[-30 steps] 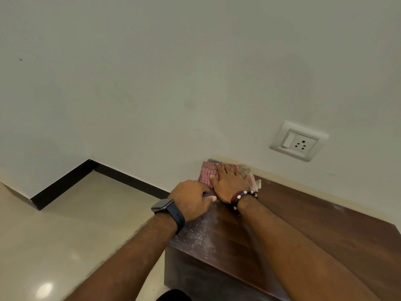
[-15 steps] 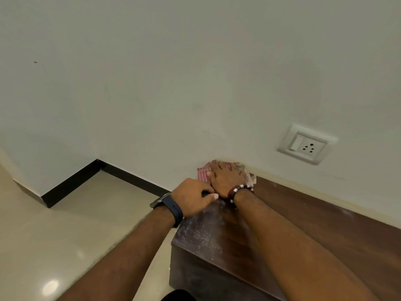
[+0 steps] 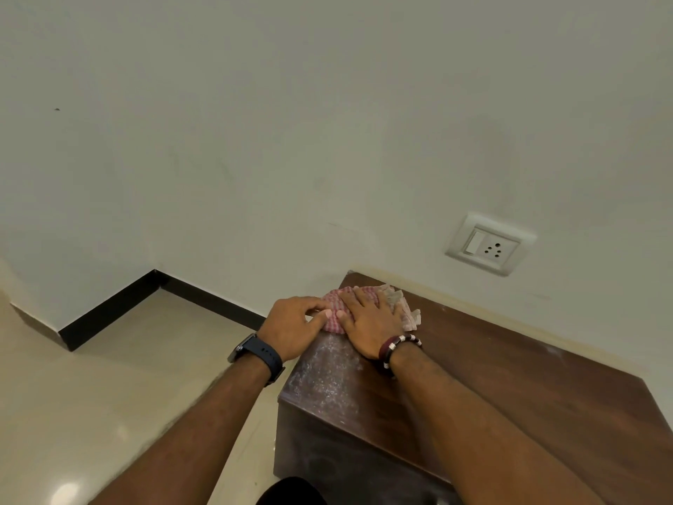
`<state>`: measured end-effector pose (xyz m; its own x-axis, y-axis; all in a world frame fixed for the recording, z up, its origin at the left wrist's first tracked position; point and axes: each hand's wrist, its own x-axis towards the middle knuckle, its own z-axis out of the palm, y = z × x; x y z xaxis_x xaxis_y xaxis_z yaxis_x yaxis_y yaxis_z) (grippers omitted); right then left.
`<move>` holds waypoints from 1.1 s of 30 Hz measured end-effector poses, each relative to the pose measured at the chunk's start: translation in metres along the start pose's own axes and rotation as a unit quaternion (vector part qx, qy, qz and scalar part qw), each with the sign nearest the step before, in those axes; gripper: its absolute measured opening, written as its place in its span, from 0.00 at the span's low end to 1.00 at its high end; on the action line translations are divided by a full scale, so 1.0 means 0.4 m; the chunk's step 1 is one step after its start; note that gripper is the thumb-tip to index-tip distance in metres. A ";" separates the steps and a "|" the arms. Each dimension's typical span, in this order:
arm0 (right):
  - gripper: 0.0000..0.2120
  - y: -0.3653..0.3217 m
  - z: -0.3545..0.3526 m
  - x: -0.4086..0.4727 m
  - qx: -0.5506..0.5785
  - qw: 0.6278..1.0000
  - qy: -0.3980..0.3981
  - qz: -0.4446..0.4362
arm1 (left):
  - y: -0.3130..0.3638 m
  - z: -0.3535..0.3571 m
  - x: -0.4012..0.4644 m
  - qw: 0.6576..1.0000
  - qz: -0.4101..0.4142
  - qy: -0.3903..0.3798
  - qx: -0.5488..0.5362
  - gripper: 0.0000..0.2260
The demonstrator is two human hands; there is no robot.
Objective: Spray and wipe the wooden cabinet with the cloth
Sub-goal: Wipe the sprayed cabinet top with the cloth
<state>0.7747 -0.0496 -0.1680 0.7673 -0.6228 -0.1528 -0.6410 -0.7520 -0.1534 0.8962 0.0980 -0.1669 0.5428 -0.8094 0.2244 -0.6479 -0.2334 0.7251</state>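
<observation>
A dark wooden cabinet (image 3: pixel 510 388) stands against the wall, its top's left part speckled with whitish spray or dust. A pink checked cloth (image 3: pixel 333 311) lies at the far left corner of the top. My right hand (image 3: pixel 368 320) presses flat on the cloth, fingers spread toward the wall. My left hand (image 3: pixel 295 324), with a dark watch on the wrist, rests at the cabinet's left edge, its fingertips touching the cloth's left side. No spray bottle is in view.
A white wall rises right behind the cabinet, with a switch and socket plate (image 3: pixel 488 246) above its top. Glossy beige floor (image 3: pixel 109 395) lies to the left, bordered by a black skirting (image 3: pixel 120 304).
Both hands and the cloth have slid a little back from the wall corner toward me and to the left edge; the fingers of my left hand now lie on the cloth.
</observation>
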 end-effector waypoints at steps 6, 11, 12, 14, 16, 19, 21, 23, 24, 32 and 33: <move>0.29 -0.002 0.013 -0.067 0.003 1.000 0.002 0.016 | 0.015 -0.011 -0.033 0.999 -0.016 -0.030 0.022 0.12; 0.29 -0.001 0.013 -0.103 -0.017 1.000 -0.014 -0.006 | 0.020 -0.043 -0.057 0.997 -0.029 -0.060 0.034 0.12; 0.29 -0.013 0.012 -0.107 -0.009 1.000 -0.013 0.010 | 0.018 -0.050 -0.061 0.997 -0.030 -0.063 0.034 0.12; 0.28 -0.049 0.017 -0.119 0.001 1.000 -0.011 0.017 | 0.013 -0.066 -0.068 0.997 -0.032 -0.063 0.032 0.11; 0.28 -0.067 0.028 -0.132 -0.008 1.000 -0.014 -0.014 | 0.007 -0.082 -0.071 0.997 -0.036 -0.063 0.027 0.10; 0.28 -0.070 0.029 -0.145 -0.024 0.999 -0.024 -0.017 | 0.005 -0.098 -0.076 0.997 -0.040 -0.060 0.031 0.10; 0.28 -0.094 0.026 -0.157 -0.010 1.000 -0.020 -0.002 | 0.006 -0.102 -0.081 0.997 -0.036 -0.060 0.038 0.10; 0.28 -0.115 0.034 -0.179 -0.010 1.000 -0.014 -0.024 | 0.007 -0.104 -0.088 0.997 -0.035 -0.058 0.032 0.09; 0.28 -0.117 0.041 -0.190 -0.015 0.999 -0.013 -0.039 | 0.007 -0.106 -0.091 0.997 -0.036 -0.057 0.027 0.09; 0.27 -0.148 0.063 -0.251 -0.012 0.998 0.001 -0.058 | 0.009 -0.112 -0.123 0.996 -0.039 -0.062 0.045 0.10; 0.27 -0.145 0.069 -0.261 -0.018 0.998 0.003 -0.065 | 0.009 -0.112 -0.128 0.996 -0.040 -0.061 0.042 0.10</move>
<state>0.7313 0.0648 -0.1701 0.8445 -0.5204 -0.1270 -0.5345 -0.8342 -0.1360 0.8901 0.1629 -0.1465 0.5291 -0.8445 0.0830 -0.6505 -0.3409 0.6787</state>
